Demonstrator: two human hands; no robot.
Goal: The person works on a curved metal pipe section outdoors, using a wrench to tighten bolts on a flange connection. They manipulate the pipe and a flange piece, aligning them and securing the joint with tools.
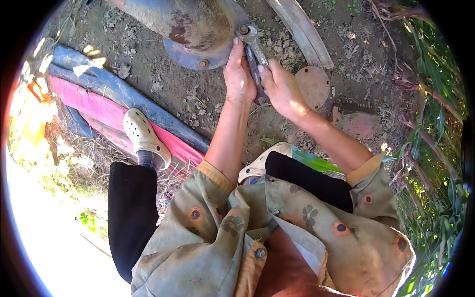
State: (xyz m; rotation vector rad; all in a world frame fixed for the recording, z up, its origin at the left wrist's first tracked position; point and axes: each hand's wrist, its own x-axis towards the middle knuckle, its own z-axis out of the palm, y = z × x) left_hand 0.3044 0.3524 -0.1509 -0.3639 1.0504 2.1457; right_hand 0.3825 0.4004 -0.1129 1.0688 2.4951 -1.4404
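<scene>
A rusty pipe (198, 22) ends in a round blue-grey flange (180, 55) with bolts, one bolt (203, 64) at its near edge and another bolt (243, 29) at its right. A pale metal wrench (258, 53) has its head at the right bolt, and my right hand (283, 91) is closed round its lower part. Alongside it runs a darker wrench (254, 69), its jaw end pointing down between my hands. My left hand (240, 80) grips this darker one, a fingertip up beside the flange's edge; its other fingers are partly hidden.
A round rusty plate with holes (312, 86) lies on the soil right of my hands, near a curved grey strip (307, 34). Flattened blue hose (133, 101) and pink hose (94, 99) stretch along the left, under my shoe (143, 133). Corn plants (435, 123) border the right.
</scene>
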